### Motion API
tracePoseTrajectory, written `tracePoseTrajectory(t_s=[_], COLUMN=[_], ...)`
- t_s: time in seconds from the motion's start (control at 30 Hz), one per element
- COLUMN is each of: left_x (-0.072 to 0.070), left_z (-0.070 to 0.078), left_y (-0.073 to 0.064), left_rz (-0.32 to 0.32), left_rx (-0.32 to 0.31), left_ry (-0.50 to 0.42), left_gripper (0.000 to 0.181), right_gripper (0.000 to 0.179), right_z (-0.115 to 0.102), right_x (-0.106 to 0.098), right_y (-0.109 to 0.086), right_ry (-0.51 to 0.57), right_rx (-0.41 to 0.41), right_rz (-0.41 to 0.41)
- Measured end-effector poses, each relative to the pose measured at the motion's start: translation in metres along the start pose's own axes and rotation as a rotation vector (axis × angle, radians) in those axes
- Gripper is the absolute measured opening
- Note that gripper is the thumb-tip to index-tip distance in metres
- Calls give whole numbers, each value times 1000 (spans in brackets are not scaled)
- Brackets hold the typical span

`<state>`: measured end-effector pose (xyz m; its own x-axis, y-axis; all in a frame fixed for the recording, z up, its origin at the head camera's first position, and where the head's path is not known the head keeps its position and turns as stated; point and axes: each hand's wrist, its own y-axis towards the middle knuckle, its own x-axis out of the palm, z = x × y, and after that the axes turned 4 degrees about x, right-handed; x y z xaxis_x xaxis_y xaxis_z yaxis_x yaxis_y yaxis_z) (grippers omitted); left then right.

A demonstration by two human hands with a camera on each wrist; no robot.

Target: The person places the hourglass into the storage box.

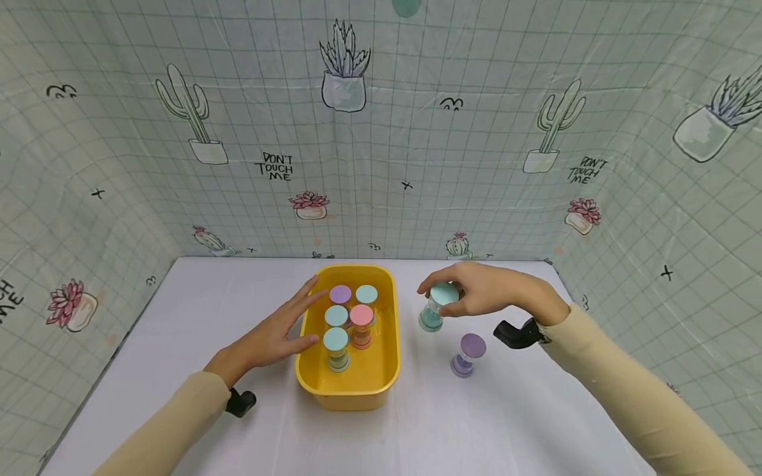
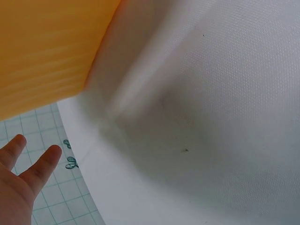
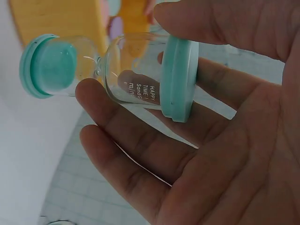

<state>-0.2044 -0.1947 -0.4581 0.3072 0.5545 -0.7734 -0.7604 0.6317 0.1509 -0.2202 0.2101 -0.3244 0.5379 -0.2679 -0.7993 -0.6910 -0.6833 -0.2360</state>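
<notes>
My right hand holds a teal hourglass near its upper cap, thumb on one side and fingers on the other. In the right wrist view teal sand fills the lower bulb of this hourglass, and white lettering shows on the other bulb. My left hand spreads its fingers at the left rim of a yellow bin, thumb and fingertips reaching over that edge. Inside the bin stand a pink hourglass, a purple one and several light-blue-capped ones.
A purple hourglass stands on the white table, right of the bin and nearer me than the teal one. Behind and beside the table hangs a grid-patterned cloth with cactus drawings.
</notes>
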Motion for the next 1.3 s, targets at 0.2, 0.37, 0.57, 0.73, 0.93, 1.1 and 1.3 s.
tracePoseTrajectory(t_s=[0.2, 0.37, 0.57, 0.73, 0.93, 1.1, 1.3], left_x=[0, 0, 0, 0, 0, 1, 1], left_z=[1, 0, 0, -1, -3, -6, -6], left_y=[-1, -2, -2, -1, 1, 1, 1], left_rz=[8, 2, -1, 0, 9, 10, 17], left_rx=[5, 5, 7, 13, 15, 19, 23], left_ry=[-7, -4, -10, -9, -21, -23, -44], left_gripper=[78, 78, 78, 79, 79, 79, 79], right_gripper=[39, 39, 38, 39, 37, 33, 32], right_z=[-28, -53, -74, -80, -79, -77, -76], right_x=[-12, -13, -5, 6, 21, 33, 45], right_y=[5, 19, 40, 58, 78, 88, 96], right_ry=[-4, -46, -115, -117, -102, -131, -146], right_rx=[-70, -107, -127, -136, -169, -145, -83], right_rz=[24, -31, -92, -142, -200, -238, -257])
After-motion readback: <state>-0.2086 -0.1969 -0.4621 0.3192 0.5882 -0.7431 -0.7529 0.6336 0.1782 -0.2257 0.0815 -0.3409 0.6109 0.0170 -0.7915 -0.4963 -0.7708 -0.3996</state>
